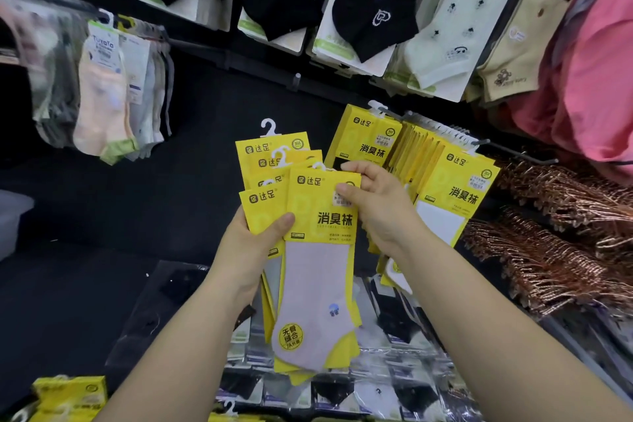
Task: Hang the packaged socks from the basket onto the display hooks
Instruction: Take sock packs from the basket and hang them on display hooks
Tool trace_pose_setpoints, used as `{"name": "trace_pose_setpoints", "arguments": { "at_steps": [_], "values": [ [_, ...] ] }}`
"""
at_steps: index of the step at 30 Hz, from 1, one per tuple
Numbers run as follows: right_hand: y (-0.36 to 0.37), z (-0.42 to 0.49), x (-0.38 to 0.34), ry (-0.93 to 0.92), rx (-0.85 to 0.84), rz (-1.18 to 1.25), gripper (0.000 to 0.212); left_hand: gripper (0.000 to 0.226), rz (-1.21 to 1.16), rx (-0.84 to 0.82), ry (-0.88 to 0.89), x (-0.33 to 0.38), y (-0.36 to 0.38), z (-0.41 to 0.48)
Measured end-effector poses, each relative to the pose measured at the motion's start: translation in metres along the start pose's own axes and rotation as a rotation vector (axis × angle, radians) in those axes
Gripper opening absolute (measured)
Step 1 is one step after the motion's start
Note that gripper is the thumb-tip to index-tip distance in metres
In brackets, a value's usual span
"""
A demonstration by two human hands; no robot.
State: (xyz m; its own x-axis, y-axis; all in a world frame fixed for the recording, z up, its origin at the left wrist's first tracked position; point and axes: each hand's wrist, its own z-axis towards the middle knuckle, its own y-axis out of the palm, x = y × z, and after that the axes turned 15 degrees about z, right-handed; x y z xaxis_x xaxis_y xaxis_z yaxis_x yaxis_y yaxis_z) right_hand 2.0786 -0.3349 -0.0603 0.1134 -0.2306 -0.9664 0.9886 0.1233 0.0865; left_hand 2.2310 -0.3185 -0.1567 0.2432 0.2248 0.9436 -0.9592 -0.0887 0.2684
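Note:
My left hand (255,245) grips a fanned stack of yellow sock packs (263,164) with white plastic hangers, thumb across the front. My right hand (380,209) pinches the top right corner of the front pack (318,250), which shows a pale lilac sock. To the right, a display hook (513,151) carries a row of the same yellow packs (459,188), just beyond my right hand. More yellow packs (68,394) lie at the bottom left; whether they sit in a basket I cannot tell.
Black, cream and beige sock packs (370,10) hang along the top rows. Pastel socks (102,103) hang on a hook at left. Coppery bundles (555,233) sit at right, pink fabric (596,62) above them. Clear-wrapped socks (376,370) lie below my arms.

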Motion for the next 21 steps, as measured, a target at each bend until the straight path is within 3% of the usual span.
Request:
{"name": "trace_pose_setpoints", "arguments": {
  "at_steps": [2, 5, 12, 17, 21],
  "values": [
    [0.001, -0.001, 0.001, -0.047, -0.001, -0.109, 0.022, 0.037, 0.058, 0.033, 0.019, -0.002, 0.0, 0.001],
    [0.005, -0.002, 0.004, -0.134, 0.048, -0.184, 0.008, 0.03, 0.139, 0.067, 0.066, -0.004, 0.004, 0.0],
    [0.001, 0.003, -0.001, -0.087, 0.148, -0.049, 0.022, 0.027, 0.189, 0.045, 0.074, -0.003, 0.008, -0.003],
    [-0.021, 0.014, -0.023, -0.188, 0.307, -0.045, 0.008, 0.023, 0.2, 0.079, 0.073, -0.001, 0.002, 0.0],
    [-0.035, 0.037, -0.05, -0.255, 0.444, -0.024, 0.009, 0.023, 0.301, 0.138, 0.069, -0.002, -0.011, 0.004]
  ]
}}
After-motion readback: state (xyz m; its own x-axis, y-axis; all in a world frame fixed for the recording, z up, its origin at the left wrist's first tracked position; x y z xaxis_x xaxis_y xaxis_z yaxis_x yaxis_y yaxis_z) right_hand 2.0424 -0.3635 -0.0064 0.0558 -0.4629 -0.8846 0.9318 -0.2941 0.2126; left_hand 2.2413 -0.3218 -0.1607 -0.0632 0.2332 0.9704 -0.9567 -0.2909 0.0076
